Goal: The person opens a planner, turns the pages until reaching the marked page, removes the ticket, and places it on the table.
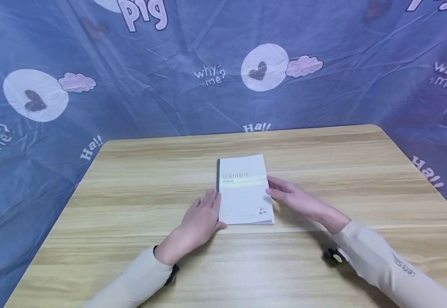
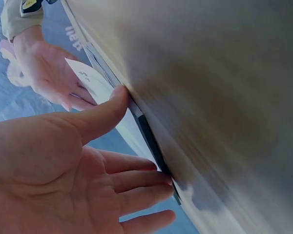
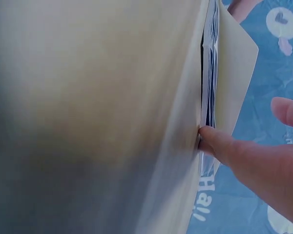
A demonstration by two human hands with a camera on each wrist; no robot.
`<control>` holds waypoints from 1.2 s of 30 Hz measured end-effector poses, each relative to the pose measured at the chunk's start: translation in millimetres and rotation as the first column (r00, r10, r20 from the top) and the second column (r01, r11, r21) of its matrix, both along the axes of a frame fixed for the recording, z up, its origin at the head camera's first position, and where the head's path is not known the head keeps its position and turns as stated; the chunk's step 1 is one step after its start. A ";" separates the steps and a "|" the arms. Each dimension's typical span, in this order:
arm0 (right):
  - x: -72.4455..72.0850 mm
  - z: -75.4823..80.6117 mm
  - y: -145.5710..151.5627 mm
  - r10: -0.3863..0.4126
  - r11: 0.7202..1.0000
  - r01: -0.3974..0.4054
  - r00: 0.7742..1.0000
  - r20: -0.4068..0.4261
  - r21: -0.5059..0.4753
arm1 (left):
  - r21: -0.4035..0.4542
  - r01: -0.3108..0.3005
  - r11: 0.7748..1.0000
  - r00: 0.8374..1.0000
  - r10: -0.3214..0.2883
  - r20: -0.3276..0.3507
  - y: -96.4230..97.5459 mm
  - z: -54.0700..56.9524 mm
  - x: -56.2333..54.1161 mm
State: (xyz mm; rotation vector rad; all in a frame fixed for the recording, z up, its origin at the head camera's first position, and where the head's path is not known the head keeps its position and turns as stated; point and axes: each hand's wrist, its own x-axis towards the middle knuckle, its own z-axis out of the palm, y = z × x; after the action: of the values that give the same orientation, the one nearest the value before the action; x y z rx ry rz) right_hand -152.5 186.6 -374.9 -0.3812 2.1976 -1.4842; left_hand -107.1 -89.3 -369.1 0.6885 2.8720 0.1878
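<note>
A white notebook (image 1: 244, 196) with "Gambit" on its cover and a dark spine lies closed on the wooden table (image 1: 162, 171). Along the spine my left hand (image 1: 202, 218) rests with fairly straight fingers, its thumb at the lower left corner. The left wrist view shows that thumb (image 2: 110, 109) against the near edge and the fingertips at the dark spine. My right hand (image 1: 296, 199) is at the opposite edge, its fingers extended and touching the side. In the right wrist view, page edges (image 3: 211, 73) fan slightly apart beneath the raised cover (image 3: 237, 63).
A blue cloth (image 1: 177, 102) printed with white circles, pink clouds and lettering hangs behind the table and down its sides. Dark straps (image 1: 172, 274) sit on the sleeves; the right one carries a small black device (image 1: 334, 256).
</note>
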 end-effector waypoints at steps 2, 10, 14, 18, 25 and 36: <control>7.3 0.6 0.6 0.005 1.000 -0.005 1.000 -0.006 0.004 | -0.006 0.005 1.000 1.000 -0.005 -0.009 0.1 0.5 6.9; 28.6 3.8 2.0 0.005 1.000 -0.005 1.000 -0.019 0.024 | -0.011 0.028 1.000 0.999 -0.028 -0.042 -0.3 0.3 24.3; 30.5 6.0 1.5 0.015 0.999 -0.013 0.999 -0.035 0.051 | -0.031 0.037 0.999 0.997 -0.039 -0.066 -0.6 -0.4 27.0; 24.7 8.1 1.7 0.029 0.991 -0.019 0.997 -0.077 0.130 | -0.044 0.039 0.998 0.996 -0.042 -0.077 -0.2 0.0 28.1; -17.8 8.8 2.4 0.104 0.920 0.044 0.931 -0.350 0.390 | -0.059 0.016 0.998 0.998 -0.019 -0.067 0.6 -1.7 26.8; -72.6 6.6 -7.6 0.247 0.852 0.042 0.847 -0.471 0.522 | -0.070 0.012 0.997 0.997 -0.017 -0.069 0.2 -3.6 25.9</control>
State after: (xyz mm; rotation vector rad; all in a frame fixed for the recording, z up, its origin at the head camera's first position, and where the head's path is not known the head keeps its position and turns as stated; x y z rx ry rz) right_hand -225.1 179.1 -368.3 -0.7783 2.8274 -0.7111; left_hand -81.3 -89.1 -372.7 0.7162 2.9232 0.0626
